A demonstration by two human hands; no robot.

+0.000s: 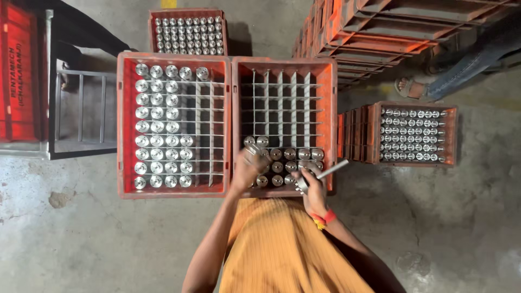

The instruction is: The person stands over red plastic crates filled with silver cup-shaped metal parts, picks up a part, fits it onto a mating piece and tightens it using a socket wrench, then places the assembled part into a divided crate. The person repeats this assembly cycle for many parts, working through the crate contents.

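- Left hand [247, 169] has its fingers wrapped round a shiny metal cylinder [253, 153], held just over the near-left cells of the right crate [285, 65]. The part is blurred, so I can't tell if it's seated or clear of the grid.
- Right hand [313, 190] is clenched on a metal rod tool [325, 173]; the rod sticks out right, past the crate's near wall. A ring-like end seems to sit in the fist, too small to be sure.
- Right crate: only the near rows carry parts [290, 160], the far cells of the divider grid [279, 103] show bare.
- Left crate [173, 57] sits touching it, side by side on the concrete floor [81, 233]; its left columns are loaded with cylinders [157, 127], right columns mostly bare.
- My read on doing it well: keep the cylinder upright, move it straight along the cell axis, don't let it drag on the thin divider strips.
- One part per cell, fill or empty in row order so nothing gets skipped.
- Keep the rod clear of neighbouring part faces; machined faces would mark easily, I'd guess.
- Further out: a full crate [188, 32] beyond, another full one [417, 134] to the right, a stack of empty crates [380, 32] far right.
- Another person's sandalled foot [410, 87] by that stack, well apart from the work.
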